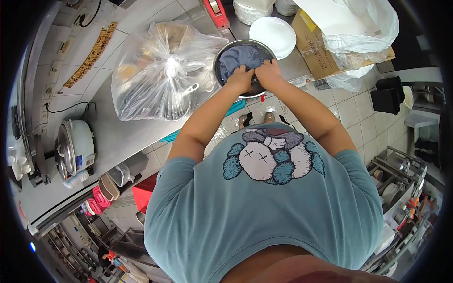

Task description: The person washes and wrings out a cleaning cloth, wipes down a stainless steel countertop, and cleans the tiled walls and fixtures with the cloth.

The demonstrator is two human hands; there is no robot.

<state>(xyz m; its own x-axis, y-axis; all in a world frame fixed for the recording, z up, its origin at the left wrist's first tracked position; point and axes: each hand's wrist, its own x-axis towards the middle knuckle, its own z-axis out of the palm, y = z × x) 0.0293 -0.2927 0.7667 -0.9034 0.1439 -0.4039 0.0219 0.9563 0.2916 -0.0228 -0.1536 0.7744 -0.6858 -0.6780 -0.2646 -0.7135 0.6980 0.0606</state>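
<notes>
A round metal bowl (217, 78) sits at the edge of the steel counter, with a wet-looking grey-blue cloth (238, 55) bunched inside it. My left hand (240, 79) reaches into the bowl, its fingers closed on the cloth's near side. At the bowl's right side, my right hand (268, 74) is closed with curled fingers against the cloth's right edge; its fingertips are partly hidden. Dark liquid shows low in the bowl. Left of it lies a large clear plastic bag (155, 70) of items, with a white handle visible. White plates (273, 35) stand stacked just behind the bowl.
A cardboard box (314, 47) with plastic bags stands at the right. A rice cooker (78, 146) is farther left on the counter (106, 134). Behind the plates are more stacked dishes (252, 12) and a red object (217, 14). Tiled floor (358, 113) shows below.
</notes>
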